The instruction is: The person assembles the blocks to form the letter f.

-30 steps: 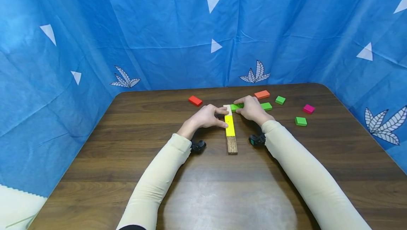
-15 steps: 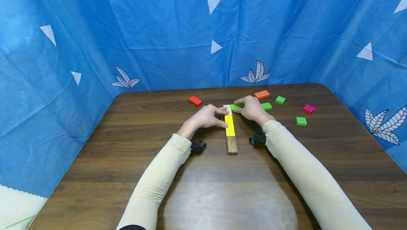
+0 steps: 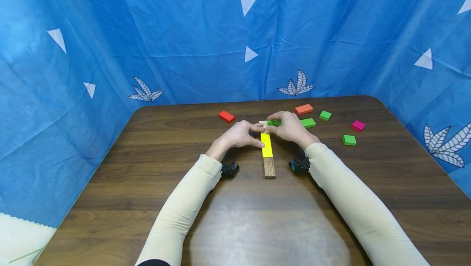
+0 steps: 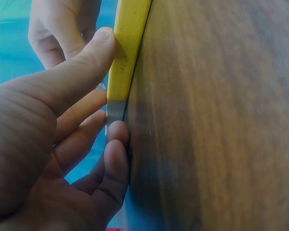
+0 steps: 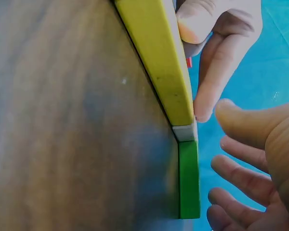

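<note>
A yellow block (image 3: 266, 145), a brown wooden block (image 3: 269, 168) and a white block (image 5: 185, 132) lie end to end in a line on the table. A green block (image 5: 189, 178) adjoins the white one at the far end. My left hand (image 3: 237, 136) rests its thumb on the yellow block and its fingertips at the white one, fingers mostly extended. Above the green block, my right hand (image 3: 288, 127) hovers with fingers spread; its wrist view shows them apart from it. A green end (image 3: 308, 123) shows past that hand; whether it is another block, I cannot tell.
Near the table's back edge lie a red block (image 3: 226, 116) and an orange block (image 3: 303, 109). To the right are two small green blocks, one farther (image 3: 325, 115) and one nearer (image 3: 349, 140), and a magenta block (image 3: 358, 126). A blue curtain (image 3: 206, 33) hangs behind.
The right hand's fingers have shifted a little left, from the green block toward the white one. My left hand stays where it was, and the blocks look unmoved.
</note>
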A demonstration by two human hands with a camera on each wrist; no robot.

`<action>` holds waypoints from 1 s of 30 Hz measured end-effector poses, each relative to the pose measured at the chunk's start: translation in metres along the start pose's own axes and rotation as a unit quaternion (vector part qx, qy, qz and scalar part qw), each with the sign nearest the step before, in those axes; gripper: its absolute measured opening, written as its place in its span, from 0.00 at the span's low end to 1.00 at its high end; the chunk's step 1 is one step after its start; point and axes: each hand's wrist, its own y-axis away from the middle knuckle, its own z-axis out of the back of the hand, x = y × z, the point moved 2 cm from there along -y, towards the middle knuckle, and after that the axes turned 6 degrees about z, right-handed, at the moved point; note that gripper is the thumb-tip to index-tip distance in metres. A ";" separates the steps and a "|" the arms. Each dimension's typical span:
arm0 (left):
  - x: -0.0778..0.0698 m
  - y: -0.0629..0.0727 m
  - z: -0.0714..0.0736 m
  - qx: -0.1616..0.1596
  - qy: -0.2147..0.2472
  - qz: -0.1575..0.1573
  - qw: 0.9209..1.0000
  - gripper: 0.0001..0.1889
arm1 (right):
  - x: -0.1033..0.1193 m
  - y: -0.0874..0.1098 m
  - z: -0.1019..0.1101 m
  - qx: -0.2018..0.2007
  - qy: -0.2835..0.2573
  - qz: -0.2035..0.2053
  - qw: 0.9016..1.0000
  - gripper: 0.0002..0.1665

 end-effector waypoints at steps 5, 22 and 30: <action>0.000 0.000 -0.001 0.001 0.003 -0.001 1.000 0.34 | -0.002 0.004 -0.004 0.009 -0.006 0.007 1.000 0.30; -0.001 0.001 -0.001 -0.013 0.000 -0.004 1.000 0.36 | 0.000 0.006 -0.008 0.034 0.039 0.042 0.998 0.23; -0.001 0.001 -0.002 -0.012 -0.001 -0.005 1.000 0.36 | 0.002 0.007 -0.007 0.030 0.039 0.040 0.998 0.22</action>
